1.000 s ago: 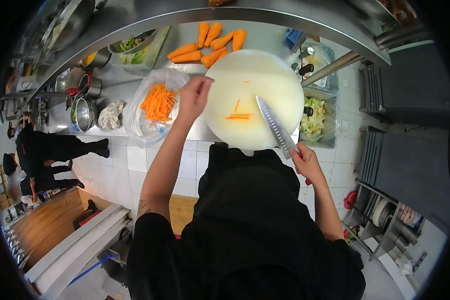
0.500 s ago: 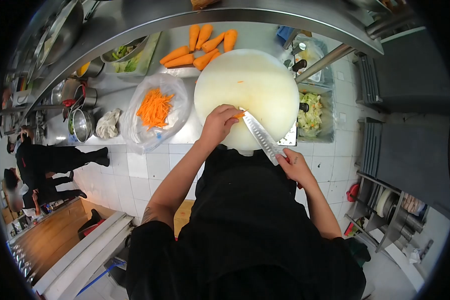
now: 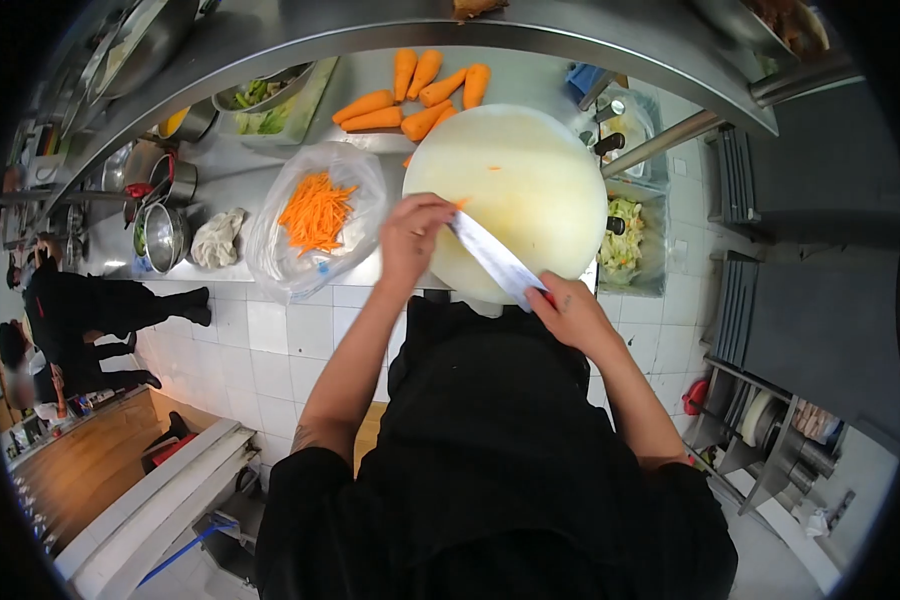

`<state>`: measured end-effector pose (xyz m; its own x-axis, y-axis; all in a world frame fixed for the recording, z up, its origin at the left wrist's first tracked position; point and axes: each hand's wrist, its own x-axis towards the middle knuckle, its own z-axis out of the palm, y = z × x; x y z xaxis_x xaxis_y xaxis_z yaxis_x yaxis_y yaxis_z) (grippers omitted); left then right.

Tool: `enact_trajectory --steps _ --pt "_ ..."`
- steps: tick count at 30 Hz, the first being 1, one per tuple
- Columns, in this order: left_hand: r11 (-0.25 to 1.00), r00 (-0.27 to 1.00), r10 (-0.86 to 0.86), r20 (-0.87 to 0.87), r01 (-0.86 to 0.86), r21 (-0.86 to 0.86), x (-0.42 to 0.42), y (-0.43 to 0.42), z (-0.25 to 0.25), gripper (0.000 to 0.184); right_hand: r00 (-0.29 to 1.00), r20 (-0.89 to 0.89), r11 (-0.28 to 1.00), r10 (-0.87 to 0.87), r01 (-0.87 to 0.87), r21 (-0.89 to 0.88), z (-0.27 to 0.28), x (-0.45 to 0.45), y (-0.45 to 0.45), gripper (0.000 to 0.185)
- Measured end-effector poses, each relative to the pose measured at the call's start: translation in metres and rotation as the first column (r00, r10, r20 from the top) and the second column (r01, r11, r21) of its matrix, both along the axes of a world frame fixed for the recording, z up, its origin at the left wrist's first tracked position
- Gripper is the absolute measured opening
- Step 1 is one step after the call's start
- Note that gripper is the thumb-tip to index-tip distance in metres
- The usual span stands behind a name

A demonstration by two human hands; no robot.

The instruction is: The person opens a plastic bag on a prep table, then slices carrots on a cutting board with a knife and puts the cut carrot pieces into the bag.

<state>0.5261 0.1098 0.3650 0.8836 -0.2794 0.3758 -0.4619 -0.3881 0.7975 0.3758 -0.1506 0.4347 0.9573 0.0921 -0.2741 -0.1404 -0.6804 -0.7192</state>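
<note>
My right hand [image 3: 567, 308] is wrapped round the handle of a long kitchen knife [image 3: 495, 255], whose blade lies flat-side up over the lower left of a round white cutting board [image 3: 535, 165]. At the board's left edge, my left hand [image 3: 413, 238] has its fingers curled together by the blade's tip. A bit of shredded carrot [image 3: 460, 204] shows at those fingertips; the rest is hidden. One small carrot scrap [image 3: 494, 168] lies on the board. Left of it, an open clear plastic bag [image 3: 362, 195] holds a heap of carrot shreds [image 3: 316, 213].
Several whole carrots [image 3: 423, 92] lie behind the board. A crumpled cloth [image 3: 217, 240] and a metal bowl [image 3: 166, 238] sit at left. Bins with chopped cabbage [image 3: 622, 240] stand at right. A steel shelf [image 3: 370, 38] crosses overhead. Other people [image 3: 90, 310] stand far left.
The knife and my left hand have moved left across the board toward the bag. The blade has turned, showing a flatter face. The view has shifted slightly.
</note>
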Motion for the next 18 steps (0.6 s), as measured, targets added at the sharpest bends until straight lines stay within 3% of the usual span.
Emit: enact_trajectory --steps 3,5,7,8,10,11,12,14,16,18 --pt "0.988 0.957 0.135 0.256 -0.15 0.039 0.036 0.062 0.009 0.018 0.994 0.066 0.996 0.087 -0.086 -0.013 0.013 0.055 0.047 0.028" --pt "0.951 0.933 0.266 0.244 -0.296 0.094 0.059 0.11 -0.001 0.02 0.986 0.08 0.988 0.148 -0.144 -0.055 0.013 0.07 0.055 0.028" --pt "0.892 0.905 0.415 0.092 -0.425 0.156 0.075 0.167 -0.044 0.018 0.987 0.079 0.978 0.143 -0.128 -0.166 0.004 0.076 0.049 0.027" --pt "0.888 0.9 0.424 0.1 -0.435 0.15 0.076 0.187 -0.055 0.018 0.991 0.085 0.985 0.107 -0.094 -0.144 -0.004 0.07 0.034 0.027" --pt "0.766 0.807 0.588 0.049 -0.576 0.286 0.066 0.215 -0.067 0.021 0.998 0.061 0.998 -0.026 0.03 -0.063 -0.015 0.045 -0.008 0.026" --pt "0.767 0.748 0.639 -0.178 -0.604 0.217 0.06 0.213 -0.061 0.02 0.992 0.022 0.992 -0.122 0.122 -0.007 -0.018 0.028 -0.027 0.024" --pt "0.764 0.745 0.643 -0.177 -0.608 0.216 0.056 0.21 -0.062 0.02 0.98 -0.034 0.981 -0.195 0.195 -0.024 -0.02 0.014 -0.045 0.023" --pt "0.78 0.837 0.456 0.303 -0.54 0.316 0.054 0.202 -0.067 0.019 0.959 -0.087 0.963 -0.27 0.267 -0.044 -0.025 -0.013 -0.067 0.023" --pt "0.815 0.873 0.396 0.286 -0.478 0.329 0.062 0.166 -0.047 0.019 0.934 0.065 0.932 -0.351 0.355 -0.079 -0.03 -0.032 -0.077 0.022" --pt "0.905 0.918 0.262 0.299 -0.341 0.254 0.085 0.128 -0.038 0.021 0.93 0.085 0.93 -0.357 0.362 -0.055 -0.028 -0.038 -0.074 0.024"
